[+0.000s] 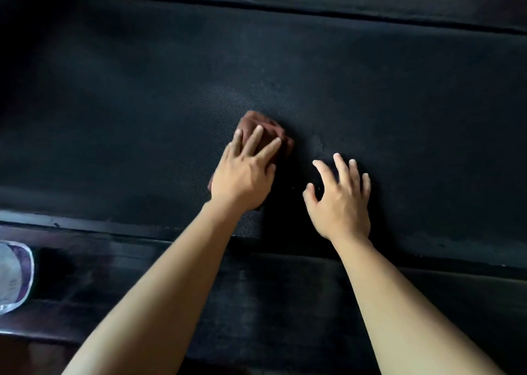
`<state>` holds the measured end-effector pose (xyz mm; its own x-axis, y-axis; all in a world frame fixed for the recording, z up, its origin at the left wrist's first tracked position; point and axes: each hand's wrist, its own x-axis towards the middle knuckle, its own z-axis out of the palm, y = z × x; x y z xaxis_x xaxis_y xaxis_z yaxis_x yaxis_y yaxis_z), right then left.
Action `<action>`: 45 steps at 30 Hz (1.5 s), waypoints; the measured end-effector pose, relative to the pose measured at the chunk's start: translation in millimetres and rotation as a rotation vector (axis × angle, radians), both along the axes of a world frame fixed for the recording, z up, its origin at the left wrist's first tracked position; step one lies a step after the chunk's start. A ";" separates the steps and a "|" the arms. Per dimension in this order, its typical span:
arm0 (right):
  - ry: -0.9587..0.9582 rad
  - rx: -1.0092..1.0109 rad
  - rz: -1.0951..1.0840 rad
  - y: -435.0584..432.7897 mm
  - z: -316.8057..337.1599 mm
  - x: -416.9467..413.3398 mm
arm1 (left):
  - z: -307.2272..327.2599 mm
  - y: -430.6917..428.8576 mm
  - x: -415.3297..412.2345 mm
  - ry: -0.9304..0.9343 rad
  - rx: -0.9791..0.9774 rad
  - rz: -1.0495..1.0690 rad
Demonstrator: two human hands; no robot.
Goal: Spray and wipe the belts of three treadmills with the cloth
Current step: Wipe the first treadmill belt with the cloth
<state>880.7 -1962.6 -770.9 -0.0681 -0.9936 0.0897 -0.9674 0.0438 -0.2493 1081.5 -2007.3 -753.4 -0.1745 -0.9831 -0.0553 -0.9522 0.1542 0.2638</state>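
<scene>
Dark treadmill belt (370, 89), left hand (242, 175) flat on brown cloth (262, 125), right hand (342, 203) splayed, empty.

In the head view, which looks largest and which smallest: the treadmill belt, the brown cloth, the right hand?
1. treadmill belt
2. right hand
3. brown cloth, but unsure: the left hand covers much of it.

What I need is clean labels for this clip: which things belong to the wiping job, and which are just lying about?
Job: brown cloth, pressed under the left hand; treadmill belt; right hand, spread on the belt.
Lying about: pale object by the side rail at lower left, cut off, not identifiable.
</scene>
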 end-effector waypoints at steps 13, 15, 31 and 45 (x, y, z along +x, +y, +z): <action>0.012 -0.013 -0.003 -0.9 -2.3 -0.9 | -6.5 -16.3 85.8 -0.025 -0.006 0.384; 0.006 -0.009 -0.004 -1.1 -2.8 -0.9 | -7.6 -52.4 74.0 -0.041 0.016 0.341; -0.019 -0.044 -0.001 -1.7 -1.8 -2.6 | -10.0 41.9 58.7 -0.015 -0.020 0.194; -0.069 -0.097 -0.030 5.1 11.3 -61.1 | -4.1 -80.0 -79.0 -0.067 0.044 -0.031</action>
